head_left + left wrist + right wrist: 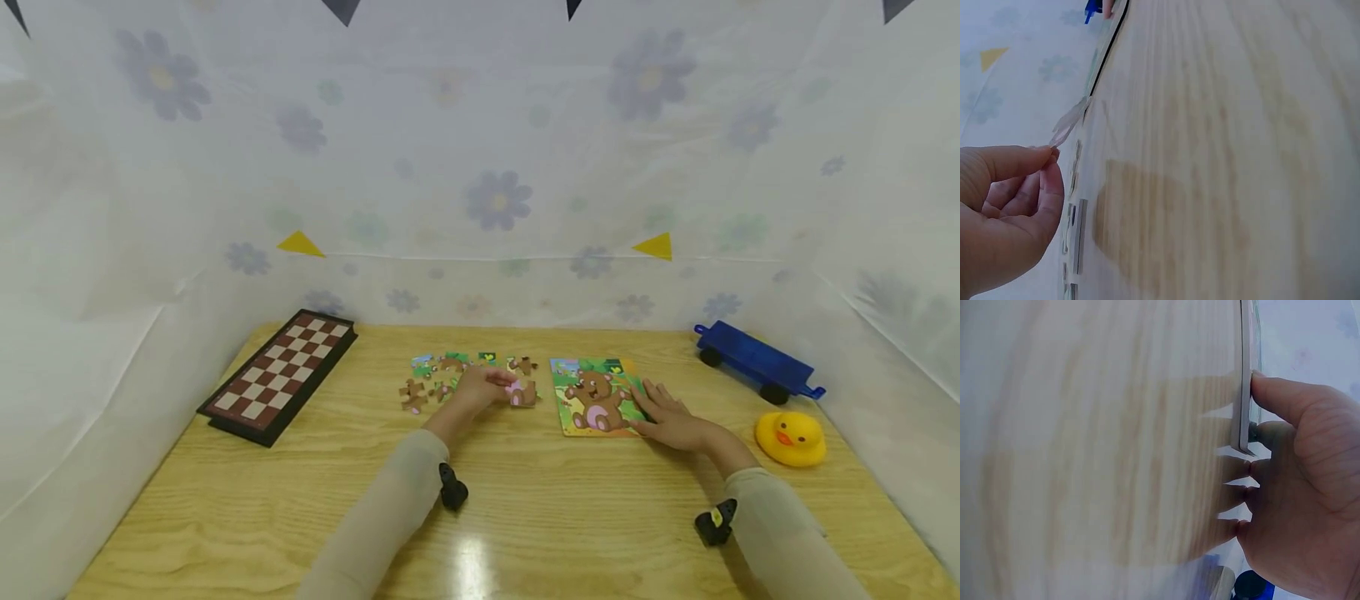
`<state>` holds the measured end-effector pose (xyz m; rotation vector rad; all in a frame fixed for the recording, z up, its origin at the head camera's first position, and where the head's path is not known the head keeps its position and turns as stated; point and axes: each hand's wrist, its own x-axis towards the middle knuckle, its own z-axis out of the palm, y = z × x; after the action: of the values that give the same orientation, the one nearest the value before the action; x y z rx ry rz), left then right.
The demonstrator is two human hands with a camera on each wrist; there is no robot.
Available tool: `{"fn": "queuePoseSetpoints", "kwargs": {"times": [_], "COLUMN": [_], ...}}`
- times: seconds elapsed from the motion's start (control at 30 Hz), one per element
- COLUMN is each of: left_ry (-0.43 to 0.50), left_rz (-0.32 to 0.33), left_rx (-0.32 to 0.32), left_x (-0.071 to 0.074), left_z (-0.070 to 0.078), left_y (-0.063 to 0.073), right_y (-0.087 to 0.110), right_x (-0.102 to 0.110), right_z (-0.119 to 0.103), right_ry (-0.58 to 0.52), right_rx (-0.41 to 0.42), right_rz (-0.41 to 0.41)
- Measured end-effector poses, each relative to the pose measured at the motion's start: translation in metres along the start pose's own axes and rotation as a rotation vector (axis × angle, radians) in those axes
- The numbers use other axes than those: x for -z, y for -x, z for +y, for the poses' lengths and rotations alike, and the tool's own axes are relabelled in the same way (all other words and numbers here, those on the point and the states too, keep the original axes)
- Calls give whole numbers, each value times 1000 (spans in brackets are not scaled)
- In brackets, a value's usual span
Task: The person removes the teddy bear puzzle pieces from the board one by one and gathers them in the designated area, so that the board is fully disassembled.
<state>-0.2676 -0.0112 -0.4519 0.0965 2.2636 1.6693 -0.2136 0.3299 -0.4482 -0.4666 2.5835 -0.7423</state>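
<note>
My left hand (476, 392) pinches a brown and pink jigsaw piece (523, 394) between thumb and fingertips; in the left wrist view the piece (1069, 124) is tilted, one end raised off the table. Several loose jigsaw pieces (412, 395) lie around and behind that hand, some partly hidden by it. To their right is a square bear puzzle (596, 400), its picture whole. On its right edge rests my right hand (671, 419), fingers spread; the right wrist view shows the thumb (1285, 397) touching the edge of the board (1242, 381) and the other fingertips at the tabletop.
A checkered game board (277, 371) in a dark frame lies at the table's left. At the right are a blue toy wagon (753, 358) with black wheels and a yellow rubber duck (791, 439), near my right forearm. A white flowered sheet (405, 167) encloses the wooden table (570, 517).
</note>
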Motion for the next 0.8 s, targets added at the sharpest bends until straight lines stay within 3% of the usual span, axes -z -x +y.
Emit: {"fn": "queuePoseSetpoints", "kwargs": {"times": [0.5,0.67,0.8], "left_ry": [-107,-99,-41], "left_rz": [24,49,24], "left_rx": [-36,-31,-35], "left_x": [4,7,9], "left_z": [2,-2,-4], "left_y": [-1,-3,-5], "right_y": [-1,-2,-1], "right_x": [0,0,-1], "right_z": [2,3,5], "right_ry": [6,12,12], "right_rx": [-8,-3,0], "right_rz": [3,5,9]}}
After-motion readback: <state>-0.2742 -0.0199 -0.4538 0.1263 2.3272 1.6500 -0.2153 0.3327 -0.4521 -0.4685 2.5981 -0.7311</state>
